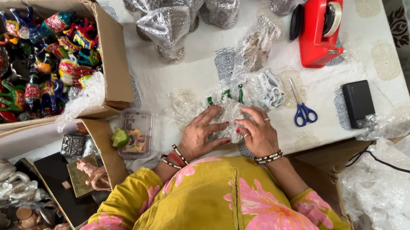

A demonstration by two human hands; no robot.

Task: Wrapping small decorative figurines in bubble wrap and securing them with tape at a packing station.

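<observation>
Pressing flat on a bubble-wrapped bundle (229, 115) at table centre: left hand (203, 132) with fingers spread wide, right hand (258, 133) with fingers loosely curved over its edge. Blue-handled scissors (301, 110) lie at 2 o'clock from the bundle, red tape dispenser (318, 27) at 1 o'clock.

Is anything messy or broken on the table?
Nothing looks broken. Both hands, left hand and right hand, press a bubble-wrapped bundle on the table. The blue scissors lie open, and the painted animal figures sit jumbled in their cardboard box.
</observation>
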